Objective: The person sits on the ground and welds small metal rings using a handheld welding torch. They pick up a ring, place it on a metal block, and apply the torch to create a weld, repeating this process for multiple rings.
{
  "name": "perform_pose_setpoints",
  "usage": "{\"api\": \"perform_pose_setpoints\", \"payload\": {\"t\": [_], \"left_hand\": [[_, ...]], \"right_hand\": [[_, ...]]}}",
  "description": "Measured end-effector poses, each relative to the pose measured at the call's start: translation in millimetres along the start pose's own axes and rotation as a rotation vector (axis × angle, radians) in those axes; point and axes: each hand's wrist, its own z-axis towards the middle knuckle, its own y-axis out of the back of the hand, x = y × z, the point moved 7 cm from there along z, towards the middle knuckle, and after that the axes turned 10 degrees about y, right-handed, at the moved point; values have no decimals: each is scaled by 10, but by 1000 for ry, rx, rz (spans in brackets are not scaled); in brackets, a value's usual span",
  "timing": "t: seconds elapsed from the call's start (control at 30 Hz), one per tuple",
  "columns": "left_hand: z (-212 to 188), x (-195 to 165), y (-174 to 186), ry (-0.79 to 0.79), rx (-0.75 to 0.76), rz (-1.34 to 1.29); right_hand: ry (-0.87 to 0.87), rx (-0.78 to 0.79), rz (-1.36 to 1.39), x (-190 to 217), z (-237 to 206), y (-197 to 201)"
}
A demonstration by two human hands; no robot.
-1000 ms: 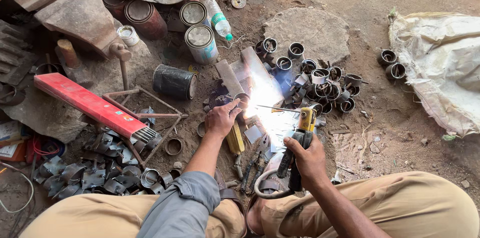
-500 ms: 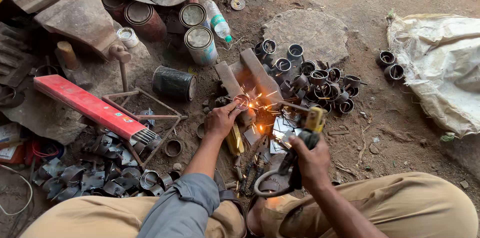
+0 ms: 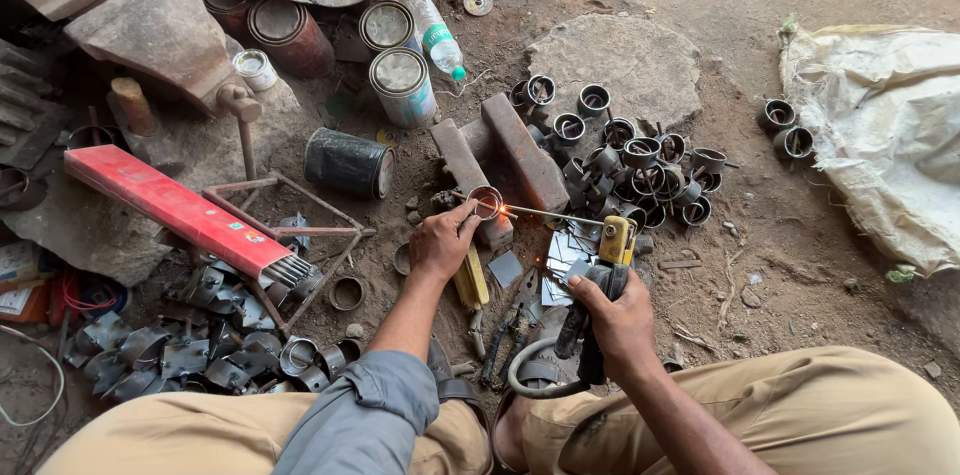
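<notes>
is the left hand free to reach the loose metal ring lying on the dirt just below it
Probably yes in terms of path: the loose metal ring lies on open dirt close to the left hand, with only a thin rod frame beside it. But that hand is occupied, steadying the small ring at the electrode tip.

Red flat carton of rods, laid slantwise at left on the ground. Heap of bent grey metal pieces found below it. Tins, grouped at top centre, with a plastic bottle just beside. Black can, laid on its side. Flat stone, set at upper centre. White sack, spread at right.
</notes>
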Motion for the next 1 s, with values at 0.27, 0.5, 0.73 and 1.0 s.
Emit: {"api": "perform_pose_setpoints", "payload": {"t": [0.27, 0.5, 0.73, 1.0], "left_hand": [[33, 51, 16, 35, -87, 25], [51, 105, -3, 36, -124, 23], [46, 121, 35, -6, -186, 28], [30, 122, 39, 42, -155, -51]], "right_hand": [[36, 0, 40, -9, 12, -28], [18, -10, 36, -67, 22, -15], [38, -41, -55, -73, 10, -4], [188, -133, 0, 37, 46, 105]]}}
